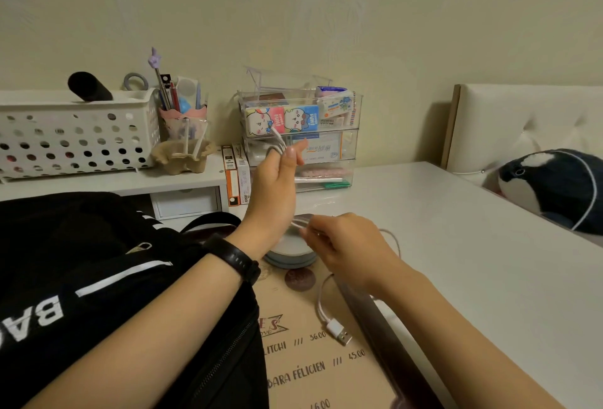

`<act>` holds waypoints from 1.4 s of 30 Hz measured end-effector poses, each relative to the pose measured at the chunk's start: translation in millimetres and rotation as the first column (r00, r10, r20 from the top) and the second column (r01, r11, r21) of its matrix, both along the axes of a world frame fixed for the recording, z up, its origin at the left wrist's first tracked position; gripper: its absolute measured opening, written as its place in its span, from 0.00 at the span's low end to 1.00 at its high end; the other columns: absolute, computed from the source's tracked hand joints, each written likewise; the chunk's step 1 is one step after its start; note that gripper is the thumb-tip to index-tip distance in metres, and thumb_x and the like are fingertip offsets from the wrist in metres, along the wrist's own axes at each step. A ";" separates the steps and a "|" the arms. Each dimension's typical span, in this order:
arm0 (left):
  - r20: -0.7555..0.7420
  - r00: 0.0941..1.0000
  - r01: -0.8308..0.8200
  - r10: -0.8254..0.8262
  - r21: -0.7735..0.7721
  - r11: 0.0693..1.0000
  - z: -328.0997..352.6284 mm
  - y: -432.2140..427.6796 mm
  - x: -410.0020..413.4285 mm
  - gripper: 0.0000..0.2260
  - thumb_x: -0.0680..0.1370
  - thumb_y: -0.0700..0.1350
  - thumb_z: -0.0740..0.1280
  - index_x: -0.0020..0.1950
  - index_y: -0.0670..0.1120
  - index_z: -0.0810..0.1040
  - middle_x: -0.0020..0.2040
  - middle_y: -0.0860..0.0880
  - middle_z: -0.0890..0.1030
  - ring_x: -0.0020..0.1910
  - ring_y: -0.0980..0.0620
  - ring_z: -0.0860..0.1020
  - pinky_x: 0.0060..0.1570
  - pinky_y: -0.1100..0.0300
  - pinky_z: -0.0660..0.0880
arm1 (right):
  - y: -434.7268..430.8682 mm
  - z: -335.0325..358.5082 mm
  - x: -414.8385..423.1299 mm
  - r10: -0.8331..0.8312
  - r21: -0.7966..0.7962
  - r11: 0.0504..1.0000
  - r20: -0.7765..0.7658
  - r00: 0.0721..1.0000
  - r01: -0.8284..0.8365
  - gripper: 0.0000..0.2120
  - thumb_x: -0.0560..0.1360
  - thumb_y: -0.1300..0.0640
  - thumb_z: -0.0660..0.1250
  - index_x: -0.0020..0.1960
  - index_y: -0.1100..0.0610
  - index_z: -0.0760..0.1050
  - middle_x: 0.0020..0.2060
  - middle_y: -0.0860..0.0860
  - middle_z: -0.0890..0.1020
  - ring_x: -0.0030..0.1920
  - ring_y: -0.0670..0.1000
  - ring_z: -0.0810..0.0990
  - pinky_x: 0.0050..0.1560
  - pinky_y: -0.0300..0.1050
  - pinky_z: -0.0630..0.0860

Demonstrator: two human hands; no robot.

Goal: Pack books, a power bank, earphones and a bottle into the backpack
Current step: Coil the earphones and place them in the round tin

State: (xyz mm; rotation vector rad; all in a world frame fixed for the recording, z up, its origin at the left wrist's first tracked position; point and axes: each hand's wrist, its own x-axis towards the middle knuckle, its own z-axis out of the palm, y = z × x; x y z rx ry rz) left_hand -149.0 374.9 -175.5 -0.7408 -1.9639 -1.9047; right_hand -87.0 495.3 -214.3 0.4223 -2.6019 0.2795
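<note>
White and thin, the cable [321, 307] is what I see both hands working on from my remote seat. The left hand [277, 180] is raised over the desk [473, 245], palm turned towards the camera, with loops of the cable round its upper fingers and the thumb pressed against them; a short end sticks up above the fingertips. The right hand [342, 242] sits lower, just beside the left wrist, fingers curled and pinching a stretch of the same cable between thumb and fingertips. From there the cable droops behind the right hand and curves down to its USB plug [341, 332], which lies on a brown sheet [310, 366] printed with prices.

I count a black wristband [235, 258] on the left wrist. Under the left forearm lies the black backpack [81, 262], with white stripes and white lettering, filling the near left of the desk. A round blue-grey object [290, 257] rests on the brown sheet below the two hands; I cannot tell what it is.

At the back wall stand a perforated white basket [75, 138], a pen cup [182, 121] and a clear stacked organiser [350, 134]. A plush orca [554, 190] lies to the right, past the desk edge.
</note>
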 end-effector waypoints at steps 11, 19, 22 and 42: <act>-0.030 0.992 0.056 -0.125 -0.778 0.626 5.2 -10.1 3.0 0.20 0.83 0.49 0.52 0.37 0.43 0.75 0.26 0.53 0.73 0.27 0.54 0.72 0.31 0.61 0.64 | 31.1 10.5 -8.2 -0.058 0.019 0.997 -0.328 0.943 0.068 0.24 0.75 0.36 0.56 0.32 0.54 0.71 0.22 0.46 0.74 0.24 0.50 0.60 0.39 0.43 0.68; 0.595 0.676 0.696 -0.434 -0.324 0.641 20.8 -21.2 6.1 0.25 0.83 0.50 0.55 0.25 0.50 0.67 0.19 0.54 0.61 0.19 0.55 0.57 0.39 0.60 0.71 | 43.8 11.3 -6.9 -0.141 -0.012 0.989 -0.326 0.935 0.145 0.30 0.78 0.36 0.43 0.31 0.55 0.68 0.22 0.45 0.66 0.21 0.51 0.62 0.33 0.39 0.57; 0.658 0.538 0.768 -0.527 -0.124 0.628 26.5 -28.1 5.8 0.23 0.81 0.49 0.57 0.25 0.50 0.64 0.18 0.53 0.62 0.18 0.56 0.56 0.36 0.62 0.71 | 50.7 11.4 -7.1 -0.174 -0.058 0.985 -0.267 0.948 0.164 0.33 0.77 0.34 0.41 0.33 0.56 0.71 0.23 0.47 0.70 0.24 0.55 0.70 0.28 0.38 0.54; 0.402 0.717 0.138 -0.569 0.719 0.681 17.6 -10.3 -9.5 0.13 0.83 0.46 0.54 0.43 0.44 0.72 0.44 0.43 0.85 0.42 0.49 0.84 0.59 0.56 0.74 | 2.9 -1.7 -3.3 -0.027 0.047 0.999 0.004 1.000 0.026 0.15 0.82 0.46 0.51 0.43 0.53 0.68 0.34 0.51 0.77 0.36 0.58 0.75 0.35 0.49 0.66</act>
